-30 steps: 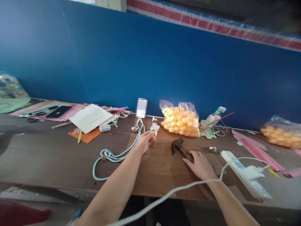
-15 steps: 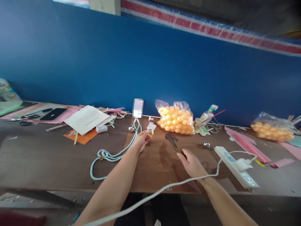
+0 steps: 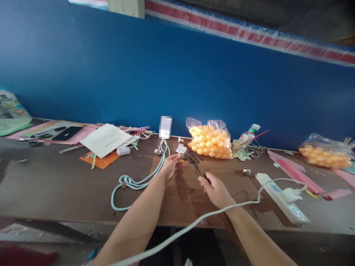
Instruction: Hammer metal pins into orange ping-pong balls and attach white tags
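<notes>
In the head view my right hand (image 3: 217,190) grips a hammer (image 3: 197,170) by its wooden handle, with the dark head up and to the left. That head is right beside the fingertips of my left hand (image 3: 170,167); whether it touches the piece there I cannot tell. My left hand pinches a small shiny metal piece (image 3: 182,156) with some yellow-orange showing at it, mostly hidden by fingers and hammer head. A small white box (image 3: 181,148) stands just behind. Similar shiny silver pieces lie on the table: one silver piece (image 3: 157,151) to the left, another (image 3: 246,171) to the right.
A clear bag of orange balls (image 3: 209,142) stands behind the hammer. A light-blue lanyard (image 3: 130,181) lies left of my left arm. To the right are a power strip (image 3: 283,199) and a bottle (image 3: 249,133). A white cable (image 3: 194,224) crosses over my right forearm.
My right hand has brought the hammer left, so its head is now at my left fingertips and partly covers the piece held there. The view has shifted slightly.
</notes>
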A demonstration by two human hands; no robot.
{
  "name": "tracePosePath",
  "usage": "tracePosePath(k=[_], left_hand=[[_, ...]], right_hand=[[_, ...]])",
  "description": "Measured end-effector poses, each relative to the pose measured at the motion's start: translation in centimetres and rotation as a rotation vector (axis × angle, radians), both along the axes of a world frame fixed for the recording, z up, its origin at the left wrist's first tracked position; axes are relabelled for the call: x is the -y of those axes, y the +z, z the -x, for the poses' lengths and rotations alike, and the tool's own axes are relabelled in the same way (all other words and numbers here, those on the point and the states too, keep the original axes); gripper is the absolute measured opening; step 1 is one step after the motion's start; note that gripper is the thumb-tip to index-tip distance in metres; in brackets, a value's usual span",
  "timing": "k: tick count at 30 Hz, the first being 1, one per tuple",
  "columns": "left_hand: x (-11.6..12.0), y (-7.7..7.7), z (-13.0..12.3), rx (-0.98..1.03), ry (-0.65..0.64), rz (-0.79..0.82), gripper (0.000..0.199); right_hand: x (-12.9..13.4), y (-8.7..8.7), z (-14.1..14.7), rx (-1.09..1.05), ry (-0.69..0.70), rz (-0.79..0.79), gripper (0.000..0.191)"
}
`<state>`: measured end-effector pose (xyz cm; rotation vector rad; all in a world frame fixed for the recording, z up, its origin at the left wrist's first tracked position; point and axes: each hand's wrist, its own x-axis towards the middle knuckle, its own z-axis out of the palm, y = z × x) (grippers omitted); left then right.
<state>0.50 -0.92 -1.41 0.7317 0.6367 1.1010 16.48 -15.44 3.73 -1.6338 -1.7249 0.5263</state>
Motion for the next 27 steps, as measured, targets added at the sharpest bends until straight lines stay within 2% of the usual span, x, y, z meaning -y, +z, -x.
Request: tracePosePath(k=[7, 13, 17, 22, 27], left_hand=[[0.2, 0.3, 0.0, 0.0, 0.006, -0.014, 0.025], [0.1, 0.5, 0.2, -0.006, 0.037, 0.035, 0.024], [-0.3, 0.7, 0.4, 0.011, 0.153, 0.101, 0.018], [-0.6, 0.9, 0.6, 0.041, 0.203, 0.104, 0.02], [-0.4, 0.8, 0.6, 0.042, 0.209, 0.094, 0.019]], right_hand=[[0.1, 0.0, 0.1, 0.01, -0.01, 0.005, 0.033], [0.3, 0.0, -0.2, 0.083, -0.014, -0.017, 0.032], [0.3, -1.1, -2.4, 0.297, -0.11, -0.048, 0.024], [0.3, -3.6, -5.9, 0.664, -0.25, 0.052, 0.024], [0.5, -4.6, -7.0, 0.756, -0.291, 0.095, 0.025]])
